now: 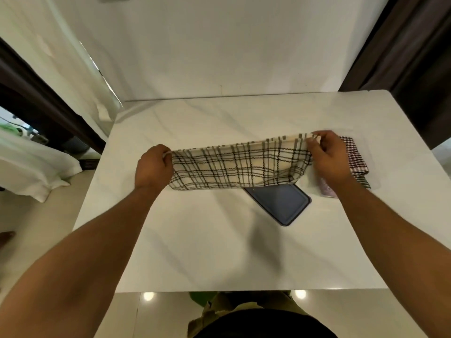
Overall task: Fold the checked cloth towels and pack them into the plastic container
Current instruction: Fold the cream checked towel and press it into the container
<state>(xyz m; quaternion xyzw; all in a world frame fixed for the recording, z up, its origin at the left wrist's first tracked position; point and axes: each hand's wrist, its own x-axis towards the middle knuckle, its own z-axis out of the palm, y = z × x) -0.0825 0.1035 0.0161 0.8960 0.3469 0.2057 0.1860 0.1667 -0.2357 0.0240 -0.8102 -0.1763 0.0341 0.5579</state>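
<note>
A cream towel with black checks (240, 164) is stretched between my two hands just above the white table, doubled over so its lower edge sags toward the tabletop. My left hand (153, 165) pinches its left corners. My right hand (328, 154) pinches the right corners at the top edge. Behind my right hand lies a clear plastic container (374, 167) holding a folded red-and-white checked towel (356, 157) and a green-striped one (364, 182). A dark blue lid (280, 203) lies flat on the table, partly under the stretched towel.
The white marble-look table (219, 252) reaches a white wall at the back. Dark curtains hang at the left (36, 98) and right (415, 57). A white-covered bed (24, 167) stands at the left, off the table.
</note>
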